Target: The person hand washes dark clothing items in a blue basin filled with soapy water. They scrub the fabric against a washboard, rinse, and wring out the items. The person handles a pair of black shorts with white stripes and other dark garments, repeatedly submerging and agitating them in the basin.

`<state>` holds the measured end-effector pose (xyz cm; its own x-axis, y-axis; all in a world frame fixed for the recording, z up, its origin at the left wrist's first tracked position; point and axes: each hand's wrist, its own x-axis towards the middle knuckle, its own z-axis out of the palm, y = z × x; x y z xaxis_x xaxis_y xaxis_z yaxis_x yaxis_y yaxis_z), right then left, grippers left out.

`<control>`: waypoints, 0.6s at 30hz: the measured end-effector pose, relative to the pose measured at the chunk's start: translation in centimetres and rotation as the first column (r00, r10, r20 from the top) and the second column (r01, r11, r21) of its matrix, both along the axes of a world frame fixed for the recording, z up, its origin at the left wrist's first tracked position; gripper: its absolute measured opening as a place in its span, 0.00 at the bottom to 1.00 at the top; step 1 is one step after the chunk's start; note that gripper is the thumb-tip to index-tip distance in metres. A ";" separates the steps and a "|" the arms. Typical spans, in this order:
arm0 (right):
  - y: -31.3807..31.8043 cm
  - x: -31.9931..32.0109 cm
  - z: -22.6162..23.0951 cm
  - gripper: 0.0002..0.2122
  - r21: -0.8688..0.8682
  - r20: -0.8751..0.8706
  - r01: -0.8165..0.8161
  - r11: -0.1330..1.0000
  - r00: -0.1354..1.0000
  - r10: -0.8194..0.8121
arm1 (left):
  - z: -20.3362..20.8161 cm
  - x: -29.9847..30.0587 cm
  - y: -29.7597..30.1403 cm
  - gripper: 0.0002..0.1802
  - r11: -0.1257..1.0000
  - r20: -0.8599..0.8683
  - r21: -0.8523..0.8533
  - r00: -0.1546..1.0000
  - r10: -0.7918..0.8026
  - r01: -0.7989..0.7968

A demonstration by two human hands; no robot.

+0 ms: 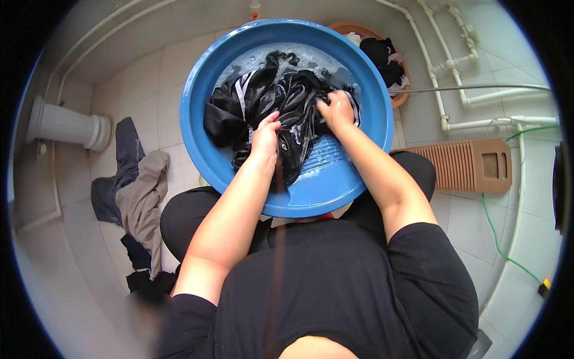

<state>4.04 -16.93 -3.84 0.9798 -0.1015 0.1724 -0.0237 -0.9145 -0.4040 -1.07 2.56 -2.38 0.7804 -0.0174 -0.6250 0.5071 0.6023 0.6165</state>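
Observation:
A wet black garment (230, 116) with white stripes lies bunched in a round blue basin (190, 128) in front of me. My left hand (266, 140) is closed on its near middle part, the thumb side up. To the right, my right hand (338, 110) has its fingers curled into the cloth near the basin's right wall; its fingertips are partly hidden by the folds. Foamy water (254, 57) shows along the far side of the basin. Below the cloth, a ribbed blue washing slope (326, 160) is moulded into the near right side.
An orange-brown basin (402, 99) with dark and white clothes stands behind on the right. A brown washboard (472, 166) lies right of my knee. Grey and dark clothes (143, 185) lie on the tiles at left, near a white pedestal (69, 124). White pipes (478, 125) run along the right wall.

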 end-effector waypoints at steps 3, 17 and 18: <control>5.2 -3.3 6.0 0.08 0.363 0.210 -0.517 0.775 0.856 0.473 | 0.2 0.2 0.2 0.17 0.974 -0.001 -0.218 0.998 0.060 -0.059; 8.5 -6.5 7.2 0.12 0.381 0.218 -0.385 0.841 0.921 0.323 | 2.4 -1.7 -2.6 0.14 0.973 0.051 -0.109 0.976 0.212 -0.206; 8.9 -7.7 8.4 0.10 0.396 0.206 -0.463 0.793 0.886 0.415 | 1.0 -0.7 -0.9 0.15 0.925 -0.012 -0.380 1.000 -0.025 0.019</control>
<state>-3.70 -8.03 4.61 0.9155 0.2490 0.3158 0.4022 -0.5543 -0.7287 -1.78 1.64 -1.38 0.7670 -0.2731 -0.5806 0.5309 0.7783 0.3352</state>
